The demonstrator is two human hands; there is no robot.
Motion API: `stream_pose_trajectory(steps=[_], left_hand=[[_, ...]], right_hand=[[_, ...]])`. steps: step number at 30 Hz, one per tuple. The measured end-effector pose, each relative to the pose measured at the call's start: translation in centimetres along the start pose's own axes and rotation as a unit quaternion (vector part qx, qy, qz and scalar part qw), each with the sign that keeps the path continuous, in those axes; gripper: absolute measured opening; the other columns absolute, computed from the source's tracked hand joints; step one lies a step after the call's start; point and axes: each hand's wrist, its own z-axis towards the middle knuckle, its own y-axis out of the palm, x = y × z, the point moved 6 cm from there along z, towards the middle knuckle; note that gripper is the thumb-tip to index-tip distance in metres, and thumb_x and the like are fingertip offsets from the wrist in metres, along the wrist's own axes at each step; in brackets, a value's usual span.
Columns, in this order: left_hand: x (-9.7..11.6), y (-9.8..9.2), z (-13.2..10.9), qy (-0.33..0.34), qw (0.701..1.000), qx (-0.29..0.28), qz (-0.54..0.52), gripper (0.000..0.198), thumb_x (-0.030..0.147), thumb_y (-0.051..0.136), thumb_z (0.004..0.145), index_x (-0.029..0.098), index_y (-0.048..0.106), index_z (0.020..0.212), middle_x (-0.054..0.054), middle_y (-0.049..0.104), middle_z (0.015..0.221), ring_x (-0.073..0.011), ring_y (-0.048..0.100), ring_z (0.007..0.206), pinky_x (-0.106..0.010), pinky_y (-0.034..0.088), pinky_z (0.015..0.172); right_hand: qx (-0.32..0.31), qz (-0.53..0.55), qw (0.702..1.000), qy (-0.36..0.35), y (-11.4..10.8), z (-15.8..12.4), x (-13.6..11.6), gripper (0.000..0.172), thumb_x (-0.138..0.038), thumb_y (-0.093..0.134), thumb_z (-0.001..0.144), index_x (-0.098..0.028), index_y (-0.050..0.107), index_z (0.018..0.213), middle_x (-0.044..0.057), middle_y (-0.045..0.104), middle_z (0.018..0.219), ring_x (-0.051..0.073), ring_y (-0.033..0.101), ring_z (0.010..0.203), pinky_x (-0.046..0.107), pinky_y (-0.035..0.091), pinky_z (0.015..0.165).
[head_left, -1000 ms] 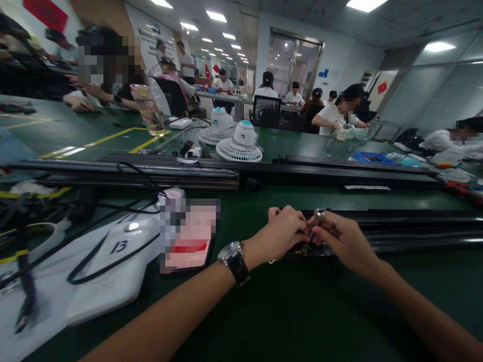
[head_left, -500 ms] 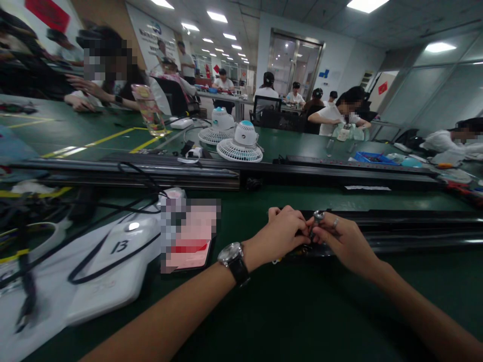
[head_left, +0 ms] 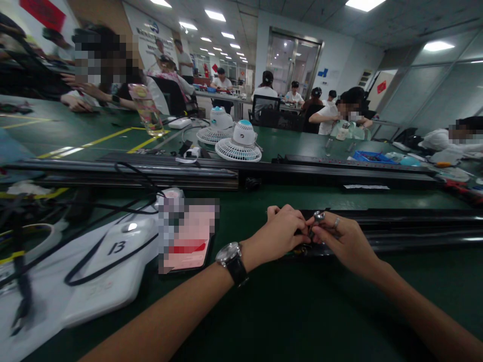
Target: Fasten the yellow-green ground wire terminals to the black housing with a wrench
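Note:
At the near end of the long black bars point(head_left: 407, 236), my two hands meet over the green table. My right hand point(head_left: 347, 244), with a ring on one finger, pinches a small silver metal cylinder point(head_left: 319, 216) between thumb and fingers; its exact kind is not clear. My left hand point(head_left: 283, 229) has its fingers closed against the right fingertips, at the lower end of that piece. What the left fingers grip is hidden. A watch point(head_left: 231, 259) is on my left wrist. Below the fingers, small dark and yellowish bits show at the bar's end.
Left of my hands lie a phone point(head_left: 190, 239) and a white device marked 13 point(head_left: 113, 261), with black cables across it. Beyond, a long black rail point(head_left: 339, 173) crosses the table. Two white fans point(head_left: 239, 143) and a bottle point(head_left: 146, 110) stand behind it. Other people sit farther back.
The view has shifted very slightly. Both hands stay in nearly the same place, with the right still pinching the silver piece.

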Motion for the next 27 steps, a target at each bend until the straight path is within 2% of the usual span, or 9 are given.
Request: stream_pose_trajectory(steps=[27], left_hand=[[-0.37, 0.21, 0.10, -0.001, 1.000, -0.016, -0.007, 0.012, 0.026, 0.063, 0.096, 0.027, 0.074, 0.092, 0.001, 0.067, 0.111, -0.0244, 0.049, 0.113, -0.038, 0.024, 0.086]], right_hand=[[0.017, 0.015, 0.999, 0.027, 0.28, -0.09, 0.48, 0.012, -0.028, 0.059, 0.096, -0.021, 0.069, 0.098, 0.005, 0.074, 0.091, 0.020, 0.071, 0.078, 0.032, 0.057, 0.069]])
